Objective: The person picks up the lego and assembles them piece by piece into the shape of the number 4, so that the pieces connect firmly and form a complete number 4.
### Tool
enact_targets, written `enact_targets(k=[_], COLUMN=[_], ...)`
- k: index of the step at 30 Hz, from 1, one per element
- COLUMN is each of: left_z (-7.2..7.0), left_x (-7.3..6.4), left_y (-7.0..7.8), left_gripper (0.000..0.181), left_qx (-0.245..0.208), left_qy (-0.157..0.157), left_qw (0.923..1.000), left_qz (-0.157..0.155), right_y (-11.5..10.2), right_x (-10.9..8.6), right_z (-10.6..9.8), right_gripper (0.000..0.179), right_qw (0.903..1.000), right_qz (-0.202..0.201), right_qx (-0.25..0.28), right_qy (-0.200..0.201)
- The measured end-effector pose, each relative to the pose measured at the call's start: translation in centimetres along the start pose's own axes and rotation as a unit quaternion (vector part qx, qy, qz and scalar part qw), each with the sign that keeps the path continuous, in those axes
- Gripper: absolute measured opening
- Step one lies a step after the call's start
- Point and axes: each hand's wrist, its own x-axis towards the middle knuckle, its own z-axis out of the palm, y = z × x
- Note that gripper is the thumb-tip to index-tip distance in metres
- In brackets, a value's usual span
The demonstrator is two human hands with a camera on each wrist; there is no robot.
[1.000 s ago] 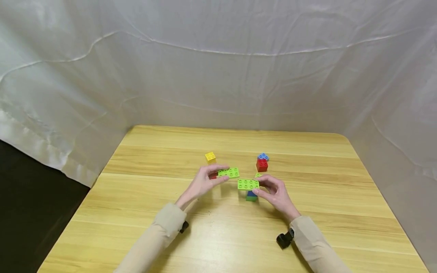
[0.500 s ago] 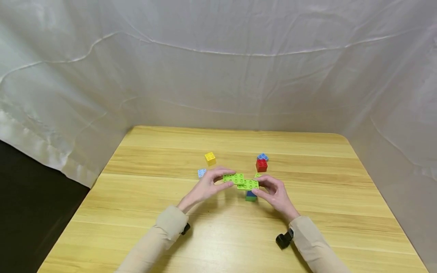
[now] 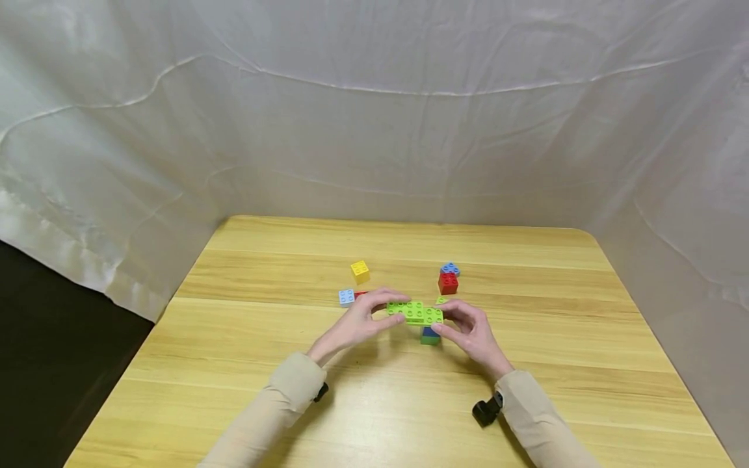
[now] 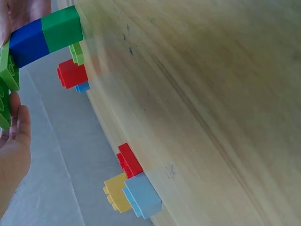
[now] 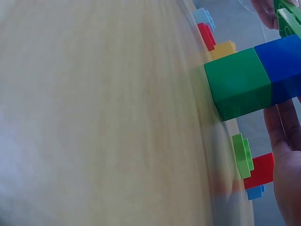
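In the head view my left hand (image 3: 364,325) pinches a lime-green toy plate (image 3: 405,310) with two rows of studs, thumb at the near edge, fingers at the far one. Its right end lies over the left part of a second lime-green plate (image 3: 434,316). My right hand (image 3: 475,335) grips that second plate at its right end. Beneath the second plate stands a blue brick (image 4: 29,43) on top of a green brick (image 4: 62,29), best seen in the left wrist view. The right wrist view shows this same stack, with right-hand fingers (image 5: 282,123) beside the blue brick.
Left and beyond my left hand lie a light blue brick (image 3: 346,298), a red piece (image 4: 130,160) and a yellow brick (image 3: 359,272). Behind my right hand are a small lime piece (image 5: 242,156), a red brick (image 3: 448,284) and a blue one (image 3: 450,268). Grey curtains hang behind the wooden table (image 3: 263,403).
My left hand has moved right and slightly nearer with its plate, which now overlaps the other plate. The light blue brick has come into view. My right hand has stayed almost still.
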Motion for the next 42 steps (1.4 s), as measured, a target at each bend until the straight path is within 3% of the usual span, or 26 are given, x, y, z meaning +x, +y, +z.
enact_targets(k=[13,23,32,42], left_z=[0.3,0.5,0.8,1.1], left_x=[0.1,0.5,0.8,1.2], left_y=[0.1,0.6,0.6,0.6], left_gripper=[0.039,0.041,0.037,0.038], left_qx=[0.005,0.044,0.068,0.04], left_qy=[-0.004,-0.014,-0.014,-0.005], left_qw=[1.0,0.9989,0.9976,0.9988], left_qz=[-0.001,-0.01,0.007,-0.028], right_y=[0.1,-0.1,-0.1,0.0], right_x=[0.1,0.1,0.2,0.2], right_z=[0.1,0.2,0.2,0.2], right_gripper=[0.031,0.031,0.03,0.03], right_qw=[0.9999,1.0,1.0,1.0], right_qz=[-0.011,-0.01,-0.006,-0.008], right_qx=[0.002,0.0,0.001,0.001], right_qy=[-0.002,0.0,0.0,-0.004])
